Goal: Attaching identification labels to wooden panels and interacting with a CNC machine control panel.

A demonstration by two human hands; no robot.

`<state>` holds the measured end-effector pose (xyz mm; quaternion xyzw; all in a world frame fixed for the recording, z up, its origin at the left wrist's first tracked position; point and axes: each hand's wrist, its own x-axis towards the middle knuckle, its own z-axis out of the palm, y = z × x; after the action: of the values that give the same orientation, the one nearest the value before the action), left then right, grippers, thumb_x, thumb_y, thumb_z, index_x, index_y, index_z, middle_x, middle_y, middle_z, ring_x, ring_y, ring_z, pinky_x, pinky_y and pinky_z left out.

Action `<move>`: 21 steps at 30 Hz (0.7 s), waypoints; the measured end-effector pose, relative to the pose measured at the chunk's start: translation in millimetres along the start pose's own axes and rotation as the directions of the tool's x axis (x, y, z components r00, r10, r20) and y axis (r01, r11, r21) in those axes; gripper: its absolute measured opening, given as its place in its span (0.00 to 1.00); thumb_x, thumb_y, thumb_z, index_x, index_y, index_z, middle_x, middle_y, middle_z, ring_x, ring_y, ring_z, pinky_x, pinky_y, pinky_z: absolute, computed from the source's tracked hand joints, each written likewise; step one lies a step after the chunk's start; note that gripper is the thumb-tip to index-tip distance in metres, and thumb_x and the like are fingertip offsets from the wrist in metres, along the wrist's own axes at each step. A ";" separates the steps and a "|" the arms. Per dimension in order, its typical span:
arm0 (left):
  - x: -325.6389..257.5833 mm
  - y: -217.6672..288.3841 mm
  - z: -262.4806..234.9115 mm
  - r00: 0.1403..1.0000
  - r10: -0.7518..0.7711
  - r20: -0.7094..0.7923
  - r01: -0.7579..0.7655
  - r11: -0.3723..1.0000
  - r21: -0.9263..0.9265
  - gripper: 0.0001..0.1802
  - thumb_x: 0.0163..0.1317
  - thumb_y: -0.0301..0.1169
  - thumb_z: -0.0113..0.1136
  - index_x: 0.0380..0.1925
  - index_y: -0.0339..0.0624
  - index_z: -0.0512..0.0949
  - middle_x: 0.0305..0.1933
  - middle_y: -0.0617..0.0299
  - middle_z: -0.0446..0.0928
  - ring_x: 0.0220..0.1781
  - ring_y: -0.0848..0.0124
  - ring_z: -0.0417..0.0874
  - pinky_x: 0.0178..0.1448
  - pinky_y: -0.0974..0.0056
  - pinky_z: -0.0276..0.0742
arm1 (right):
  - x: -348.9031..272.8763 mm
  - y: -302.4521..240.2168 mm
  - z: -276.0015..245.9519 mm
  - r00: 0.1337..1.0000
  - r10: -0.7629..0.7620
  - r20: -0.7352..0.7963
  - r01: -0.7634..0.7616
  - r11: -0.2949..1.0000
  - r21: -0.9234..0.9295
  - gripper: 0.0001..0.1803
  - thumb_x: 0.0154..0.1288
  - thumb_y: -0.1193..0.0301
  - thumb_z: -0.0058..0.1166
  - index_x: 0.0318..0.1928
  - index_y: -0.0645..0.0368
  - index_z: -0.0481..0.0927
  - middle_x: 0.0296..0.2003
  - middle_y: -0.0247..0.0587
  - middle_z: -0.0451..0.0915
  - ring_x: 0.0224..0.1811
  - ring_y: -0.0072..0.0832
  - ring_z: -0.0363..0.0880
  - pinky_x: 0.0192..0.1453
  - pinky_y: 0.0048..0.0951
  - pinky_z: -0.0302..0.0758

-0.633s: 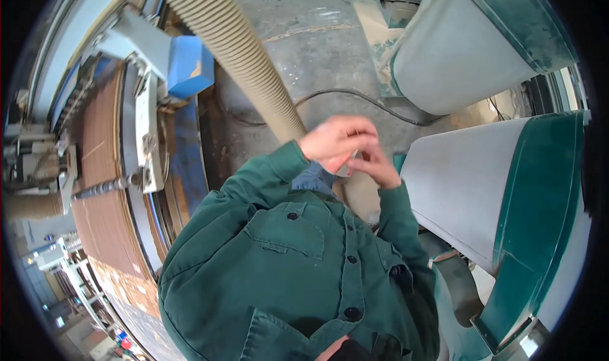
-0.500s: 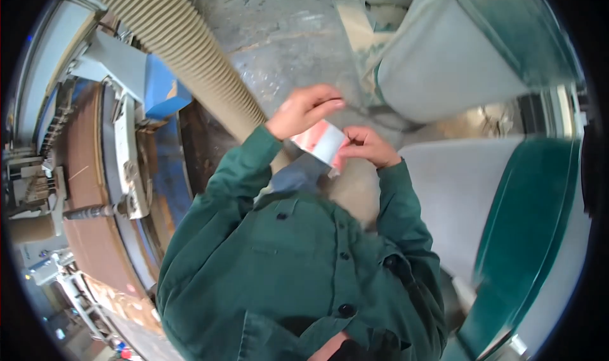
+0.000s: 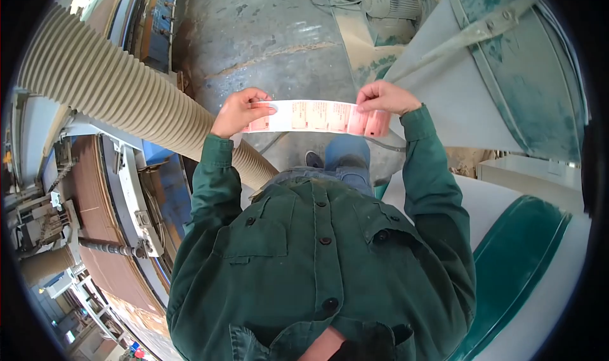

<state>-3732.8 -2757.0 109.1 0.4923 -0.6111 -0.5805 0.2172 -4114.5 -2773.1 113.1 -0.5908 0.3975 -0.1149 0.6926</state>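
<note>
A strip of white and pinkish-red printed labels (image 3: 317, 116) stretches level between my hands, in front of my body. My left hand (image 3: 242, 112) pinches its left end between thumb and fingers. At the other side my right hand (image 3: 386, 99) grips the strip from above, and a curled end of it hangs below those fingers. One label position near my left hand is plain white. The print is too small to make out. Both forearms are in green sleeves, held apart from each other.
A thick ribbed beige hose (image 3: 127, 88) slants past my left arm. Beyond it stands a machine with a brown panel (image 3: 104, 215). To my right is a green and white machine housing (image 3: 520, 259). A dusty motor (image 3: 390, 1) sits on the concrete floor (image 3: 273, 38) ahead.
My hands have moved apart, and the labels, bunched before, are now drawn out into a long strip. The view has shifted, showing more of my legs and the floor.
</note>
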 end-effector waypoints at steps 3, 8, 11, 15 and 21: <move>12.4 -13.4 -25.7 0.994 0.047 -0.098 -0.045 0.999 0.016 0.12 0.56 0.22 0.65 0.40 0.33 0.76 0.36 0.64 0.79 0.38 0.80 0.79 0.40 0.74 0.76 | 47.7 -22.5 -28.1 0.999 -0.023 0.037 0.024 0.999 -0.029 0.07 0.60 0.71 0.59 0.34 0.62 0.79 0.28 0.25 0.77 0.32 0.12 0.72 0.38 0.18 0.69; 46.8 -34.3 -62.6 0.958 -0.073 -0.277 0.057 0.996 -0.066 0.11 0.56 0.20 0.65 0.40 0.33 0.76 0.33 0.66 0.78 0.35 0.81 0.78 0.39 0.75 0.75 | 135.6 -49.7 -78.0 0.995 -0.035 0.092 0.039 0.999 -0.037 0.06 0.62 0.72 0.56 0.34 0.63 0.79 0.29 0.27 0.78 0.32 0.12 0.73 0.38 0.19 0.71; 88.3 -33.9 -83.3 0.942 -0.121 -0.314 0.093 0.991 -0.101 0.12 0.56 0.23 0.66 0.40 0.34 0.77 0.32 0.66 0.79 0.35 0.81 0.78 0.38 0.74 0.75 | 185.6 -62.4 -113.6 0.996 -0.059 0.070 0.066 0.992 -0.110 0.05 0.62 0.73 0.56 0.33 0.64 0.78 0.29 0.28 0.78 0.32 0.13 0.73 0.37 0.19 0.71; 163.5 -21.8 -125.3 0.881 -0.160 -0.445 0.222 0.971 0.091 0.15 0.55 0.27 0.67 0.42 0.34 0.77 0.34 0.64 0.78 0.32 0.78 0.79 0.37 0.73 0.76 | 268.7 -95.1 -177.4 0.982 -0.079 0.169 0.101 0.986 -0.130 0.06 0.62 0.73 0.56 0.33 0.64 0.78 0.29 0.28 0.78 0.31 0.14 0.73 0.37 0.20 0.71; 287.5 40.8 -170.7 0.948 0.163 -0.274 -0.117 0.977 0.176 0.31 0.53 0.34 0.69 0.57 0.39 0.71 0.61 0.55 0.68 0.65 0.64 0.67 0.69 0.60 0.60 | 381.9 -186.1 -225.2 0.903 -0.063 0.424 0.196 0.941 -0.277 0.06 0.63 0.72 0.55 0.33 0.63 0.78 0.28 0.27 0.77 0.31 0.13 0.72 0.37 0.21 0.71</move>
<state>-3725.3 -3093.5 98.3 0.5421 -0.6504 -0.4361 0.3047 -3960.2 -3228.3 127.1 -0.7291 0.2162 0.0295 0.6487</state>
